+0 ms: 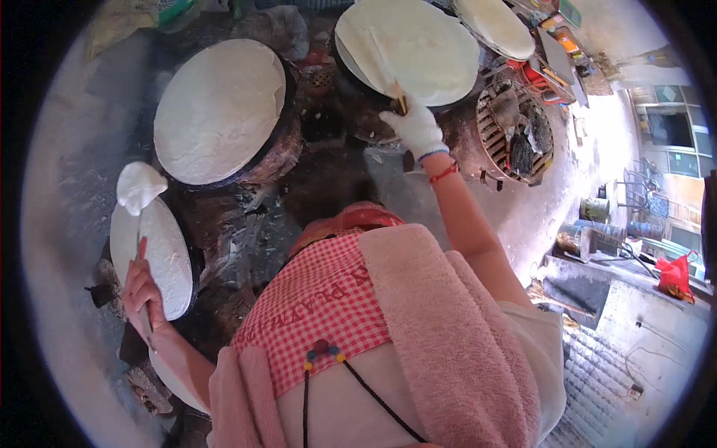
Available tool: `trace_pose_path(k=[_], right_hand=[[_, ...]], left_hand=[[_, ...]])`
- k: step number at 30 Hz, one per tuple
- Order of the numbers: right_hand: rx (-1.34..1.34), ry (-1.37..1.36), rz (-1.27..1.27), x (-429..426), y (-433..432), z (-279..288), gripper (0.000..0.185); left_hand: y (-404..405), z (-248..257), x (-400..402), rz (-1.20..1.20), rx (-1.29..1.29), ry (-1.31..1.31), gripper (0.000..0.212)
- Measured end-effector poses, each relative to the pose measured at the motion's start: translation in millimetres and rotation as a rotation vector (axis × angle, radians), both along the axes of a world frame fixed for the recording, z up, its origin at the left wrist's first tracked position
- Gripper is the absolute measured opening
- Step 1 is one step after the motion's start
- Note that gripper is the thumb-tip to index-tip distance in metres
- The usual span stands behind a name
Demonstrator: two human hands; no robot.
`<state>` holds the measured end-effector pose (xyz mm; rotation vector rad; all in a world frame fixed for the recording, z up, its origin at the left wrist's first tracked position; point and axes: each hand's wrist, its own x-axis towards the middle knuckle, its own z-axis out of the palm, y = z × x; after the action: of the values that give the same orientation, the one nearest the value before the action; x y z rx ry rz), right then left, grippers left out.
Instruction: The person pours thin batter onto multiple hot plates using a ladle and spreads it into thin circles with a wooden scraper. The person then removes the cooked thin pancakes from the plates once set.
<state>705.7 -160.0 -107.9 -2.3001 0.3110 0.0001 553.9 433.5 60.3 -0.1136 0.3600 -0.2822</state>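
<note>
At the left, my left hand [144,297] grips the long handle of a ladle or spatula [138,224], with a lump of white batter or dough [141,186] on its far end. This hangs above a round griddle [196,269] with a thin pale sheet [162,263] on it. My right hand [415,127], in a white knitted glove, holds a small wooden-looking tool [400,99] at the near edge of a large thin flatbread [414,50] on the upper griddle [358,84]. Another griddle [288,106] at upper left bears a pale flatbread [221,112].
A round pale sheet [498,25] lies at the upper right beside a cluttered small table [594,78]. Below it stands a round slatted grate [490,137] with dark pieces on it. Metal buckets [574,241] and a red plastic bag [675,277] are far right.
</note>
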Motion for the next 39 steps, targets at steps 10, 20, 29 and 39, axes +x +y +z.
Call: trace_pose_path(k=[10, 20, 29, 39], right_hand=[[-0.405, 0.166, 0.243, 102, 18, 28, 0.043], [-0.534, -0.421, 0.290, 142, -24, 112, 0.023], [-0.536, -0.191, 0.135, 270, -200, 240, 0.012], [0.852, -0.347, -0.318, 246, -486, 223, 0.023]], left_hand=[[-154, 37, 21, 0.050, -0.134, -0.292, 0.063], [-129, 38, 94, -0.065, -0.105, -0.092, 0.060], [-153, 11, 121, -0.087, -0.144, -0.117, 0.055], [-366, 49, 203, -0.255, -0.117, -0.220, 0.057]])
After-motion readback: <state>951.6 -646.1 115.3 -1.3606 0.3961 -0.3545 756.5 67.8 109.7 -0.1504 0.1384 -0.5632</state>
